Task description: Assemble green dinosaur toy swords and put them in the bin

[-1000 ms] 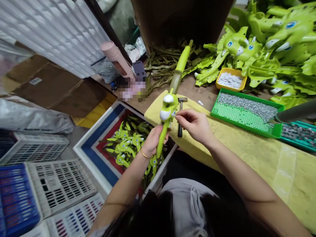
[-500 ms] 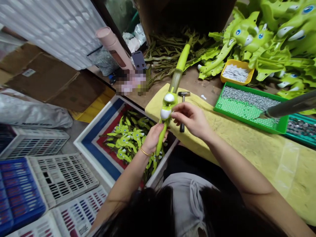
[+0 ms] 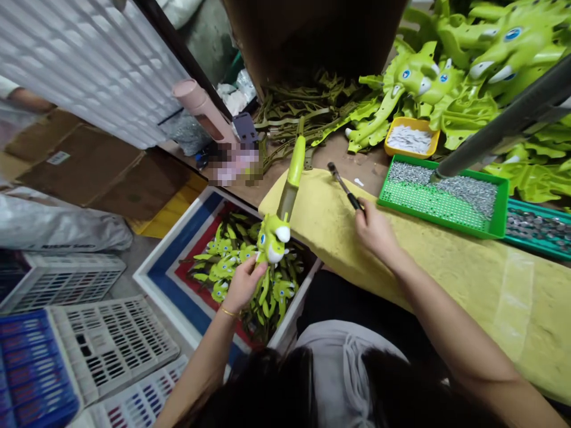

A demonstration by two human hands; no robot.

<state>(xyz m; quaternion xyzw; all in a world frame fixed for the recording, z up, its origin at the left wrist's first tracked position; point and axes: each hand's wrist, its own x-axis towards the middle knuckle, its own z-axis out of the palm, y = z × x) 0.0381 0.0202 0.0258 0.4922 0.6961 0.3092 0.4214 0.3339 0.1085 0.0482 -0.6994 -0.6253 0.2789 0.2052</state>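
My left hand is closed on a green plastic dinosaur-head toy with white horn and beak parts and a long green-and-olive stem. The toy is held over the white-rimmed box, its stem pointing up and away over the bench edge. In my right hand is a small hammer, gripped by its black handle above the yellow padded mat. The hammer's metal head points away from me. Inside the box lie several similar green toys.
Right of the mat stand a green tray of metal pins, a yellow tray of white pieces and a teal tray. A grey pole crosses above. Green dinosaur parts and olive strips lie behind; crates stand left.
My right hand has left the toy and picked up the hammer from the mat. My left hand has moved the toy left and toward me, turning its head sideways.
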